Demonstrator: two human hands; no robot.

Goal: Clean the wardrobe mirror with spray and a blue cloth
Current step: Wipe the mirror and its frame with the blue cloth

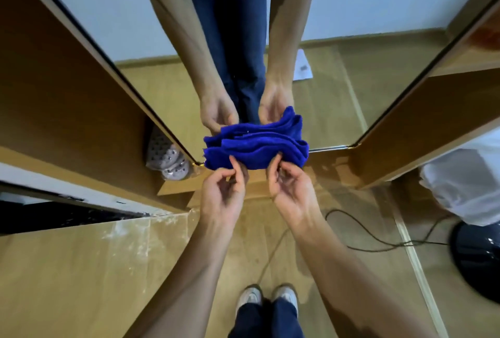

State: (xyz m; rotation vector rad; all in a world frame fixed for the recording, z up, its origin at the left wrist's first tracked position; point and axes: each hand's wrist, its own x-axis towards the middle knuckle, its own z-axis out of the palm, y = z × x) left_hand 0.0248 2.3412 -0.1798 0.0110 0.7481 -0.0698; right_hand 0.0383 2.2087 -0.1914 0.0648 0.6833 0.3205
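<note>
Blue cloth (255, 148), bunched in folds, is held up against the bottom edge of the wardrobe mirror (338, 39). A black cable (378, 245) trails across the floor (81, 283) beside a dark round base (479, 259). Left hand (221, 197) and right hand (293, 191), palms up, each pinch the cloth's near edge in a fingertip grip.

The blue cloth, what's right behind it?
Behind the blue cloth held by the left hand and right hand stands the wardrobe mirror, showing their reflection. The mirror's bottom edge there is covered.
</note>
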